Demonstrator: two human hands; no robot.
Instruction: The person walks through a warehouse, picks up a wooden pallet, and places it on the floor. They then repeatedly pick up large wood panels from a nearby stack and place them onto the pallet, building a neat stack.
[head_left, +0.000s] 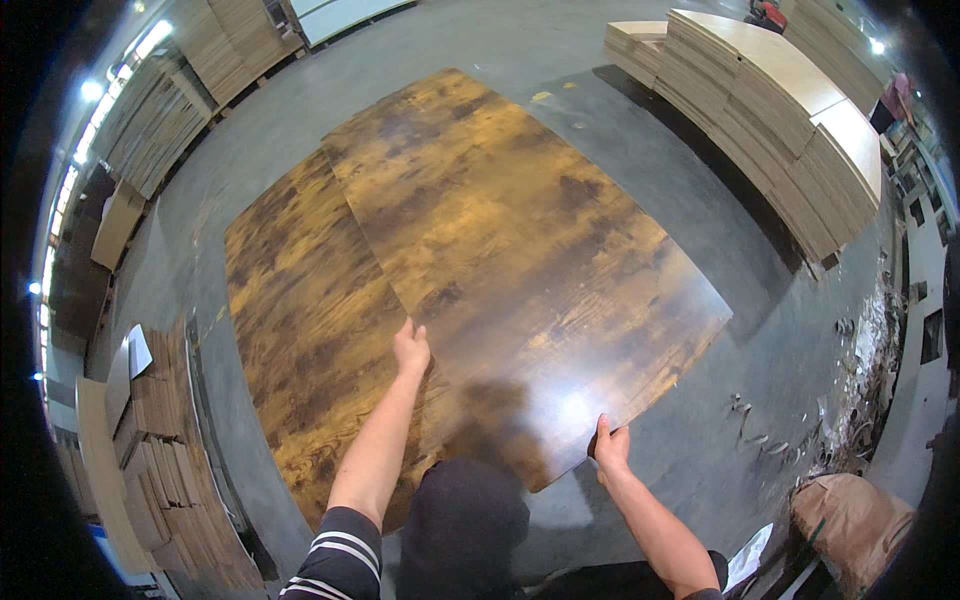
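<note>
A large brown wood-grain panel [520, 220] lies at an angle over a second panel of the same pattern [300, 310], whose left part shows beside it. My left hand [411, 348] grips the upper panel's left edge, thumb on top and fingers mostly out of sight. On its near right edge, my right hand [611, 447] is closed with the thumb above and the other fingers underneath. Bright light reflects off the near corner between my hands. What lies beneath the second panel is hidden.
Pale board stacks [760, 110] stand at the far right, brown strip stacks [165, 480] at the near left. More stacked boards [150, 120] line the far left. Scraps [760, 430] litter the grey floor [660, 130] near a brown bag [855, 525]. A person [892, 100] is at far right.
</note>
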